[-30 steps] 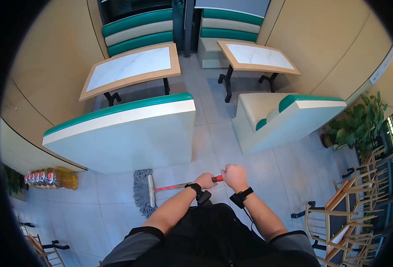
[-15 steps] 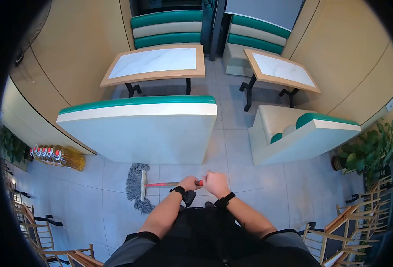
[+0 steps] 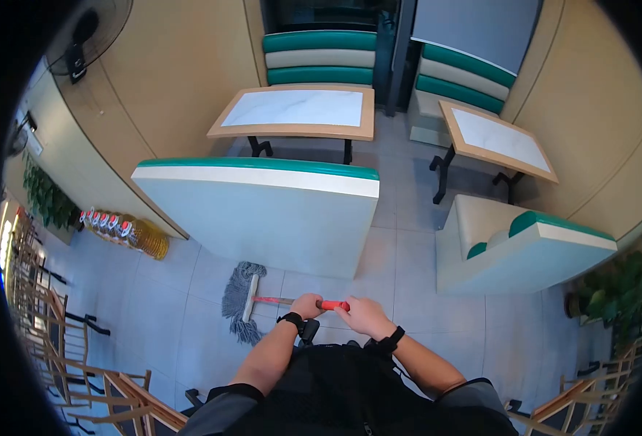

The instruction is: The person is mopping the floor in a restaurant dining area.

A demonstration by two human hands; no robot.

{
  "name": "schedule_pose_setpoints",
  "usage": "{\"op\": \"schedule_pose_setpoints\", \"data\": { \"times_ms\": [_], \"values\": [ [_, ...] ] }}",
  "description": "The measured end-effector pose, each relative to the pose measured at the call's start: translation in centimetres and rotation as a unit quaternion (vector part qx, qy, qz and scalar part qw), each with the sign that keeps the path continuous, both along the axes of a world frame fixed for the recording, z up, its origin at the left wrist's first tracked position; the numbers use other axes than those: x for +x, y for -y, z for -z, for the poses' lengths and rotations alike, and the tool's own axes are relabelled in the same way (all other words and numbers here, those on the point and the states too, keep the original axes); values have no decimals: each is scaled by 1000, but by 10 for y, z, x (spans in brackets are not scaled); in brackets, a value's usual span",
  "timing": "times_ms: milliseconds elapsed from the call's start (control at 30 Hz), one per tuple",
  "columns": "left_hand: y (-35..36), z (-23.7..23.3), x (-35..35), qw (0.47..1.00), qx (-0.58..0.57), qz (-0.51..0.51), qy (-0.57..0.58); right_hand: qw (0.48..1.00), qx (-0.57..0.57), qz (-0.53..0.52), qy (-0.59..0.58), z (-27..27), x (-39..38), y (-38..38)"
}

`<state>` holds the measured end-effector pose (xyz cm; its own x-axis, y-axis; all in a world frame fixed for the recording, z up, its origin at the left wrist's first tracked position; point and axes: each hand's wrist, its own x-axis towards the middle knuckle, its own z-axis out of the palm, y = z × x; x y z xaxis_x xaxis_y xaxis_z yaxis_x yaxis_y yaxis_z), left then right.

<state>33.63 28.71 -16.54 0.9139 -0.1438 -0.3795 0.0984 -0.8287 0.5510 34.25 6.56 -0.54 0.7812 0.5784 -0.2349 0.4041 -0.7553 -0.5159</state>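
Note:
A mop lies out to the left, its grey string head (image 3: 244, 301) flat on the tiled floor beside the end of the booth bench back. Its handle (image 3: 271, 299) runs right to both hands in front of my body. My left hand (image 3: 307, 306) is wrapped round the handle below the red grip (image 3: 332, 305). At the handle's end, my right hand (image 3: 364, 317) is closed on the red grip. Both wrists carry black bands.
A bench back (image 3: 255, 211) stands ahead, with a marble-topped table (image 3: 292, 109) behind it. Another table (image 3: 499, 139) and bench (image 3: 517, 251) are on the right. Oil bottles (image 3: 128, 232) stand left by the wall. Wooden chairs (image 3: 128, 400) line the lower left; a plant (image 3: 623, 291) is right.
The view has turned left, so the furniture and mop appear further right. My right hand has shifted away from my left along the handle, and more of the red grip shows between them.

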Motion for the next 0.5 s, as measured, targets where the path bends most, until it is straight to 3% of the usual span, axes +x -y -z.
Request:
{"op": "schedule_pose_setpoints", "data": {
  "times_ms": [100,233,500],
  "values": [
    [7,7,-7,1000,8,-8,21,998,-43,-20,-34,-6,-6,11],
    [23,16,-32,998,63,0,-31,994,-29,-22,-99,13,-8,24],
    [54,40,-49,996,70,-52,-25,984,-33,-91,-148,47,-8,55]
  ]
}}
